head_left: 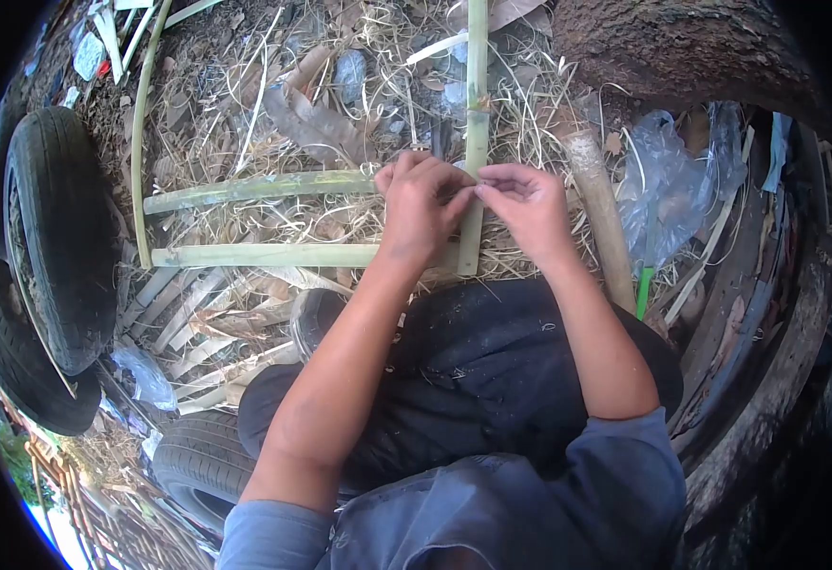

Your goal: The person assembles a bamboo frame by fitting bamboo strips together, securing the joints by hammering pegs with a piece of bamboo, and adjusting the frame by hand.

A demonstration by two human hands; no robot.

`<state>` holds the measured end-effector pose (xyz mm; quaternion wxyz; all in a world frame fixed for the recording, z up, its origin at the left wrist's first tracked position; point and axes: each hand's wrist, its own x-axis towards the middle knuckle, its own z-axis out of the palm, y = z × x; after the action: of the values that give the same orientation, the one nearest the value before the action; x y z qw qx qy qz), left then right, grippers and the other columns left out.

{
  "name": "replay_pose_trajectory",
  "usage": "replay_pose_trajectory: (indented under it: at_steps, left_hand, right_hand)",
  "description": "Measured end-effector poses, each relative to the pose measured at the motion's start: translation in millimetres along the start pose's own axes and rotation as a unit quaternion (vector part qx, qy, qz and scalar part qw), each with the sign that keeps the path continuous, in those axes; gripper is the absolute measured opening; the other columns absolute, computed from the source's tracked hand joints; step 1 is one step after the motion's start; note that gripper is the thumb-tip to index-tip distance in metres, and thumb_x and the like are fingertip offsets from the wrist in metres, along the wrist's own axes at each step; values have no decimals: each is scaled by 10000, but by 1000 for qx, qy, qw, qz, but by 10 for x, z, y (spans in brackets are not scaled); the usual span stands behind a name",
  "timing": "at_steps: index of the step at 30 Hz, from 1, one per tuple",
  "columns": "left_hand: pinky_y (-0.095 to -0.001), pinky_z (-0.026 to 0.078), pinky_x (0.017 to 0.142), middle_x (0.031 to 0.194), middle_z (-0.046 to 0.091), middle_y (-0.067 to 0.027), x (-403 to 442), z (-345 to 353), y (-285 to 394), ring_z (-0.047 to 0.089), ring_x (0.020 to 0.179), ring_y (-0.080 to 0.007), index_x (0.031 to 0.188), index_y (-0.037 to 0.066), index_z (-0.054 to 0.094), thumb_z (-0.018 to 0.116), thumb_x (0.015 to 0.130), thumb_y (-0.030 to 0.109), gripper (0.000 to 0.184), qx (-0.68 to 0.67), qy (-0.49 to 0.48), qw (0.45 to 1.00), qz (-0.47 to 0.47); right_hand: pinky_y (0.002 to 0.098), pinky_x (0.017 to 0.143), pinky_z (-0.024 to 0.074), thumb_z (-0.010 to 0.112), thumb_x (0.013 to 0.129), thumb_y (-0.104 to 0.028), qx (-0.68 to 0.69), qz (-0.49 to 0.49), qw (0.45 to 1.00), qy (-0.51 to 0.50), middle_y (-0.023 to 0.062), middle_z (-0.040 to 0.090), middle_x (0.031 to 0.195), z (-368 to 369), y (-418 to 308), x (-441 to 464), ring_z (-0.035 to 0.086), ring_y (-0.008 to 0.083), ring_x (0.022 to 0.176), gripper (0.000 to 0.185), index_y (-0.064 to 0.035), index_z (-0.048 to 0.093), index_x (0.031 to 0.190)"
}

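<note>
Dry brown leaves, curly pale shavings and dark soil cover the ground (330, 223), with a rough reddish-brown trunk (691, 47) at the upper right. Black rubber tires (59, 237) stand at the far left, and another ribbed black tire (205, 461) sits lower down, near the person's dark-clothed leg.

Four pale green split-bamboo strips lie on the litter in front of the person. A long straight strip (477, 71) runs away from the knees, under the fingertips of both hands. A slim curved strip (138, 142) lies well to the left, and between these two extend a mottled crosswise strip (273, 186) and a smoother, paler crosswise strip (264, 255), nearer the body.

The left hand (422, 195) reaches over the right part of the crosswise strips, its thumb and forefinger drawn close at the long straight strip. The right hand (530, 202) meets it from the other side, its thumb and forefinger also close. Whether either grip is clamped on something thin cannot be told.

Beside the right forearm lies a round tan pole (598, 214), and beyond it are crumpled clear plastic (663, 180) and a bright green piece (644, 293).
</note>
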<state>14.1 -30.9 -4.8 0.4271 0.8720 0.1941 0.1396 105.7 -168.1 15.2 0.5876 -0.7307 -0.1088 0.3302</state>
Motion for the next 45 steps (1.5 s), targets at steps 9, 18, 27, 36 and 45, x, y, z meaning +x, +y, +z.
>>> replay_pose_trajectory:
  at_steps: [9, 18, 27, 36, 45]
  left_hand:
    - [-364, 312, 936, 859, 638, 7, 29, -44, 48, 565, 963, -202, 906, 137, 727, 843, 682, 176, 255, 11, -16, 1000, -12]
    - [-368, 320, 919, 923, 582, -10, 17, -42, 8, 553, 989, -213, 993, 138, 672, 839, 627, 168, 403, 24, -22, 999, 14]
    - [-370, 320, 916, 962, 582, -34, 37, -51, 40, 552, 996, -233, 1058, 112, 596, 851, 620, 192, 513, 12, -29, 999, -18]
    - [-372, 319, 913, 963, 570, -39, 26, -51, 17, 545, 988, -243, 1062, 114, 579, 838, 632, 213, 512, 20, -29, 999, -6]
    - [-375, 317, 891, 949, 562, -30, 12, -35, 50, 535, 992, -236, 992, 138, 636, 821, 652, 173, 389, 31, -3, 999, 17]
  right_hand:
    - [282, 682, 571, 700, 775, 51, -171, -203, 963, 41, 113, 716, 845, -77, -89, -11, 711, 186, 744, 103, 33, 716, 875]
    - [327, 677, 566, 712, 746, 44, -245, -289, 925, 38, 136, 700, 858, -9, -103, -13, 703, 263, 754, 115, 27, 709, 859]
    - [354, 721, 587, 719, 745, 37, -297, -361, 883, 46, 129, 717, 909, 0, 26, -53, 715, 279, 814, 191, -10, 704, 929]
    - [353, 706, 588, 729, 758, 25, -288, -351, 889, 53, 131, 719, 907, 8, 51, -47, 716, 275, 806, 202, -9, 718, 956]
    - [346, 691, 583, 735, 755, 39, -311, -375, 871, 62, 123, 718, 906, 32, 105, -59, 714, 274, 791, 217, -10, 716, 965]
